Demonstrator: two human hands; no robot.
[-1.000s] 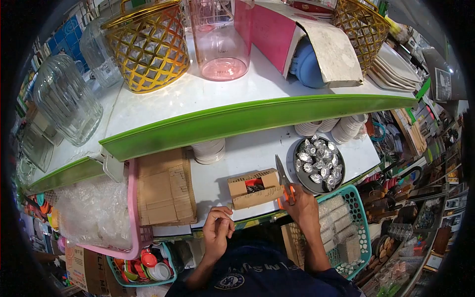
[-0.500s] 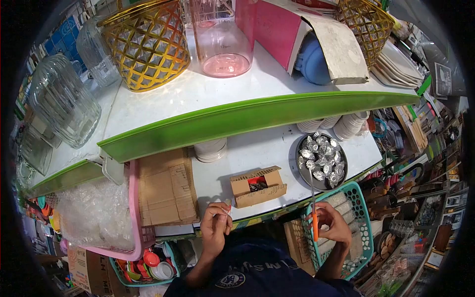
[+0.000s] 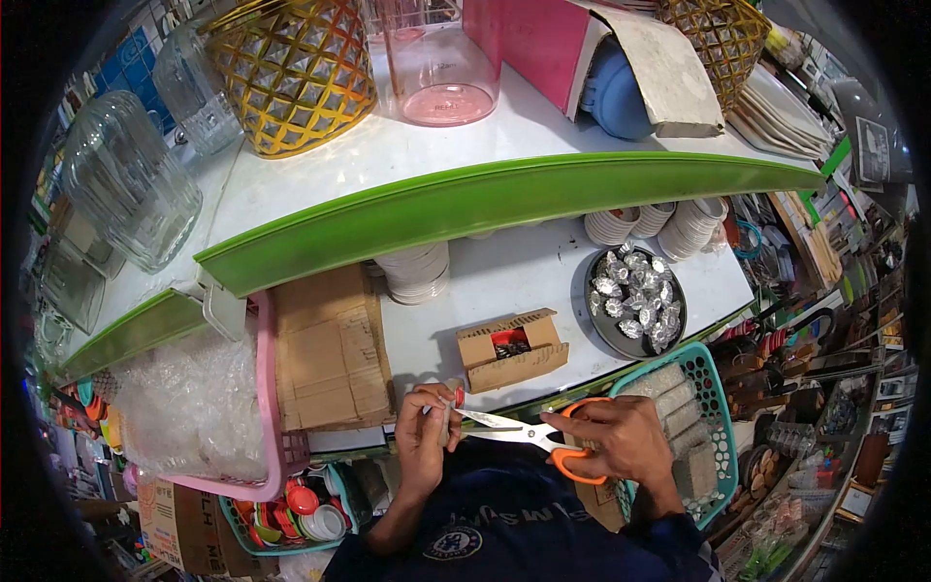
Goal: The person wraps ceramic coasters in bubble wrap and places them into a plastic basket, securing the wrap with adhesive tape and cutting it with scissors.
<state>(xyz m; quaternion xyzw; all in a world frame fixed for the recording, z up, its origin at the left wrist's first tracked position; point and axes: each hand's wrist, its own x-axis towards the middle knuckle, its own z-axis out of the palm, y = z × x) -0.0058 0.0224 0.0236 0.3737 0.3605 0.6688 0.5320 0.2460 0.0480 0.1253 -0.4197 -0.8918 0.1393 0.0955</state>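
Observation:
In my right hand (image 3: 626, 438) is a pair of scissors (image 3: 529, 433) with orange handles, my fingers in and around the loops. The blades are slightly apart and point left, their tips close to my left hand (image 3: 420, 444). That hand is closed in a pinch around a small thin thing with a red end (image 3: 459, 397); its kind is too small to tell. Just beyond my hands, on the white shelf, stands an open cardboard box (image 3: 514, 371) with red lining and dark small pieces inside. A dark round pan (image 3: 605, 330) holds several shiny foil-like pieces.
A green-edged upper shelf (image 3: 485, 199) carries glass jars and gold baskets. On the left are a pink basket (image 3: 274, 407) of clear plastic wrap and flat cardboard (image 3: 330, 354). A teal basket (image 3: 722, 427) of wrapped bundles stands by my right arm.
The scissors have swung from upright to lying sideways, with the blades opened slightly and brought to my left hand. My right hand has moved left and turned over. The view has shifted a little.

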